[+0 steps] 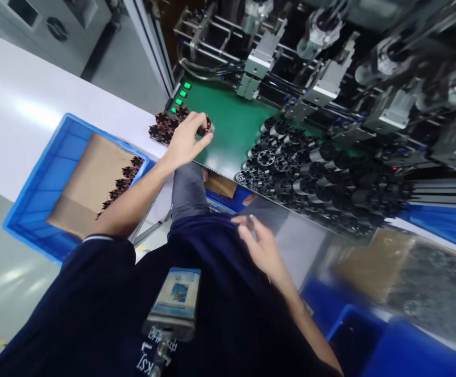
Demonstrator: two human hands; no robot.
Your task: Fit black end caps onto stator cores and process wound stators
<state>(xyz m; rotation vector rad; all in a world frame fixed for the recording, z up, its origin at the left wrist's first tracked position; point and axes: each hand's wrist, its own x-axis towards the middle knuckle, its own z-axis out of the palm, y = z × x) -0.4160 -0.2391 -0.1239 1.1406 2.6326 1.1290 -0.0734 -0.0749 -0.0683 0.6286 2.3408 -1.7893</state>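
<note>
My left hand is over the left end of the green work surface, its fingers curled round a copper-wound motor stator. More dark stators with copper windings are clustered beside and behind that hand. Lower down, in front of my dark shirt, my right hand is closed, with a small greyish thing showing at its fingers, too blurred to name. To the right on the green surface lies a large pile of black and silver ring-shaped cores, apart from both hands.
A blue bin with cardboard and several copper-wound stators stands on the white table at left. Machine clamps and metal blocks line the back, near green lit buttons. Blue containers sit at lower right.
</note>
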